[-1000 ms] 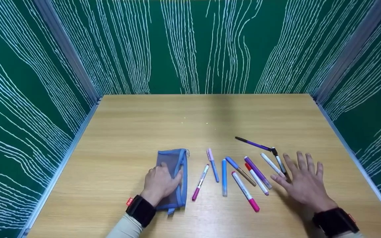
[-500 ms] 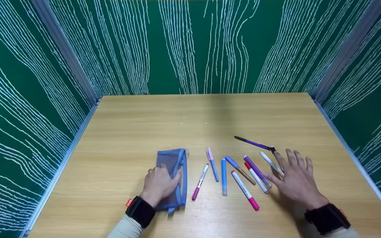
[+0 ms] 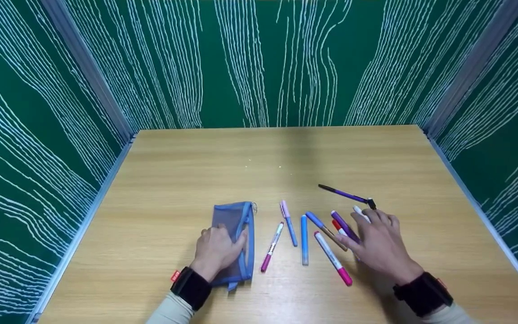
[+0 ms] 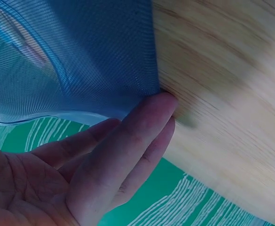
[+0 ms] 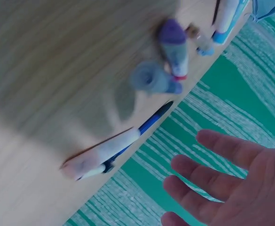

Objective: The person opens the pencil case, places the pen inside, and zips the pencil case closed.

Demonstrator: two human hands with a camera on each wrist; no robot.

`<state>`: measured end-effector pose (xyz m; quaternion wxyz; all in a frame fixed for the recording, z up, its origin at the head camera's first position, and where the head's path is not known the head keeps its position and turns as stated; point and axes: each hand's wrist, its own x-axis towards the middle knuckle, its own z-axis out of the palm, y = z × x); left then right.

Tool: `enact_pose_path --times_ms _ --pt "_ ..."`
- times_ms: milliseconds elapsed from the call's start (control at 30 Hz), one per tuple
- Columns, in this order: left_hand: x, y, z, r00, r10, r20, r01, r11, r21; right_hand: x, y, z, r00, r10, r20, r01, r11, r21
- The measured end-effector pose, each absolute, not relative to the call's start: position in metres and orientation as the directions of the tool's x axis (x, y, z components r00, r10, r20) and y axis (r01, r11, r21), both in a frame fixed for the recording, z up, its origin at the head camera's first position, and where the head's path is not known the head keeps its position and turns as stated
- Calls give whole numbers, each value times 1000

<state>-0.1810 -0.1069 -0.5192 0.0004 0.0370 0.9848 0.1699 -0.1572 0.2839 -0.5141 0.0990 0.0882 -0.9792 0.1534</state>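
Mesh pouch (image 3: 228,213) with blue edging lies flat on the wooden table (image 3: 173,166), its zip side facing the scattered pens. On it rests the left hand (image 3: 216,250), thumb at the zip opening; the left wrist view shows its fingers mostly straight, tips against the edge of the mesh. Pinkish and pale blue shapes show through the fabric, though whether they sit inside is hard to tell. Nearest the pouch is a slim white pen with a magenta cap (image 3: 272,247), then a lilac-and-blue pen (image 3: 288,223), a blue marker (image 3: 304,240), a blue-and-brown marker (image 3: 325,230) and a thick white marker with a pink cap (image 3: 332,258). Over the far end of the spread hangs the right hand (image 3: 381,246), fingers apart and holding nothing; it partly covers a purple marker (image 3: 344,226), a red-capped marker (image 3: 336,224) and a white marker (image 3: 361,213). Beyond its fingertips lies a purple pen with a black end (image 3: 344,194).
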Motion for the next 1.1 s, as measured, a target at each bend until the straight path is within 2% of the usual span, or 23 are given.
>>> enact_pose_path --times_ms 167,533,1100 --pt "-181 -109 -520 -997 77 9 76 941 330 -159 266 -511 -960 -153 233 -220 929 -297" --pt "-183 -109 -522 -997 80 3 77 944 321 -162 222 -513 -912 -216 349 -325 899 -293" --pt "-181 -109 -520 -997 78 -7 72 943 326 -171 169 -513 -890 -347 296 -402 903 -149"
